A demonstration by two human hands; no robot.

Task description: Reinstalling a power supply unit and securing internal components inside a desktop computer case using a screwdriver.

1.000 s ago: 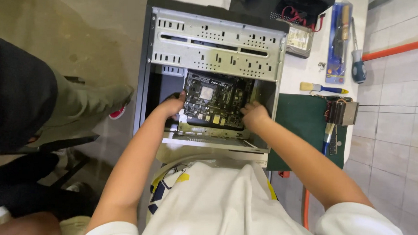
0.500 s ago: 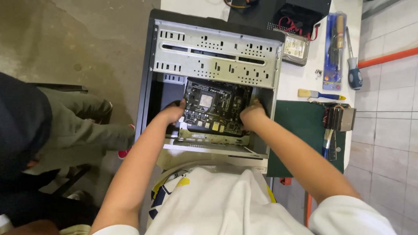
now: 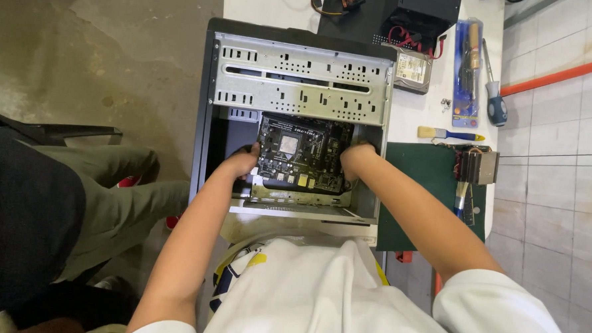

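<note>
Two hands reach into one open case [image 3: 212,116], each gripping an edge of one dark motherboard [image 3: 303,153]. The left hand [image 3: 241,161] is curled on the board's 9 o'clock edge, the right hand [image 3: 355,157] on its 3 o'clock edge, both closed on the board, fingers wrapped over its sides. The board sits low in the middle of the case, under the perforated metal drive cage [image 3: 300,80], and looks slightly tilted; whether it rests on the case floor cannot be told.

At 1 o'clock from the case lies one hard drive [image 3: 413,68], touching the cage corner. Further toward 2 o'clock sit one blue tool pack [image 3: 466,74] and one screwdriver [image 3: 493,95] with a blue handle, side by side. One small brush [image 3: 450,134] lies at 3 o'clock, just above one green mat [image 3: 421,192]; one heatsink [image 3: 479,168] rests on the mat's far edge. One black power supply [image 3: 422,15] with loose wires sits at 12 o'clock. One other person's legs [image 3: 102,191] in green trousers show at 9 o'clock.

Compared with half a second ago, the hands hold the same two edges, and the board lies at much the same spot; the view has shifted a little so the case sits slightly lower in the picture.
</note>
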